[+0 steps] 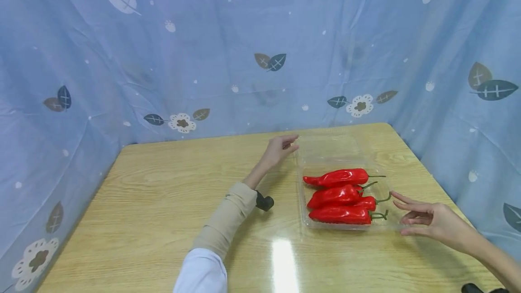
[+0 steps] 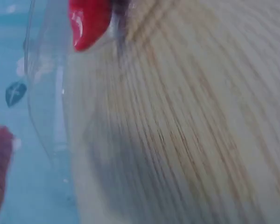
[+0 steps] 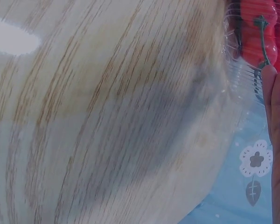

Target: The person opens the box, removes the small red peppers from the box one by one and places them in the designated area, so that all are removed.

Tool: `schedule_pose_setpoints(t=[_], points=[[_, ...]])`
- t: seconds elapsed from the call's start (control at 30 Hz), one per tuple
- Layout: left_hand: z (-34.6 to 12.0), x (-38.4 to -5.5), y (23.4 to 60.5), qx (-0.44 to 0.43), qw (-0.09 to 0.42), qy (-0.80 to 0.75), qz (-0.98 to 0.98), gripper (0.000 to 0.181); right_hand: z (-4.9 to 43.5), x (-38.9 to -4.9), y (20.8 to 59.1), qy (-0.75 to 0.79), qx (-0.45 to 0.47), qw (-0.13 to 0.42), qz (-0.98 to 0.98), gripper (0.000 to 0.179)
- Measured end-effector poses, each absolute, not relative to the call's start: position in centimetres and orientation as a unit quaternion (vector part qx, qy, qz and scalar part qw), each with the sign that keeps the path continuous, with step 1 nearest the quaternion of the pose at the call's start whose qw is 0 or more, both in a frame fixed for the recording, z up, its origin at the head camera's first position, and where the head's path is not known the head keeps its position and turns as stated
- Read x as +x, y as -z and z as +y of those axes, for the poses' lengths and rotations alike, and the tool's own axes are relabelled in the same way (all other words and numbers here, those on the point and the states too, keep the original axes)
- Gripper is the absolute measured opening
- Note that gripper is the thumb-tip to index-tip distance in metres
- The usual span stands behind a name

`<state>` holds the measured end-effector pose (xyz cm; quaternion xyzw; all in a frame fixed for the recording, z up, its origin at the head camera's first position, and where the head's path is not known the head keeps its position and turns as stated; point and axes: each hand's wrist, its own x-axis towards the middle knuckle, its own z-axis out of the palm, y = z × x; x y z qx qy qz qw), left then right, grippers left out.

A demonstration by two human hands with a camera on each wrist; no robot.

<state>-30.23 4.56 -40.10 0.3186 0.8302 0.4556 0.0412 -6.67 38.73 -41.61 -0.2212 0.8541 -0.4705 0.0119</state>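
Observation:
Several glossy red peppers (image 1: pixel 339 196) with green stems lie side by side in a clear plastic clamshell box (image 1: pixel 306 223). Its transparent lid (image 1: pixel 329 146) is folded back toward the rear of the table. Beside the lid's left edge is my left hand (image 1: pixel 281 146), fingers extended; in the left wrist view a small gap shows between hand (image 2: pixel 0 154) and plastic. My right hand (image 1: pixel 435 223) is at the box's right side, fingers loosely extended near the pepper stems. In the right wrist view its fingertips (image 3: pixel 269 74) are close to a stem; contact is unclear.
The box stands on the right half of a wooden table (image 1: pixel 171 193). A blue curtain (image 1: pixel 228 35) with leaf and flower prints encloses the back and sides. A black wrist-worn device (image 1: pixel 264 201) shows beside my left forearm.

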Motion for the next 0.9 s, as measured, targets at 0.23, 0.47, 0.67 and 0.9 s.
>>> schedule_pose_setpoints(t=[0.23, 0.47, 0.67, 0.9], points=[[6.5, -29.2, 37.3, 0.475, 0.123, -0.472, 0.733, 0.043, 39.0, -6.6, 41.7, 0.481, -0.212, 0.017, 0.85, 0.078], [8.4, -26.8, 37.0, 0.462, 0.194, -0.538, 0.678, 0.04, 39.2, -5.7, 41.6, 0.471, -0.186, -0.001, 0.862, 0.073], [11.7, -24.8, 39.7, 0.433, 0.207, -0.543, 0.689, 0.042, 39.2, -5.5, 42.2, 0.487, -0.215, -0.005, 0.847, 0.074], [13.3, -24.2, 40.4, 0.406, 0.208, -0.515, 0.726, 0.046, 38.7, -6.5, 42.3, 0.481, -0.228, -0.013, 0.847, 0.075]])
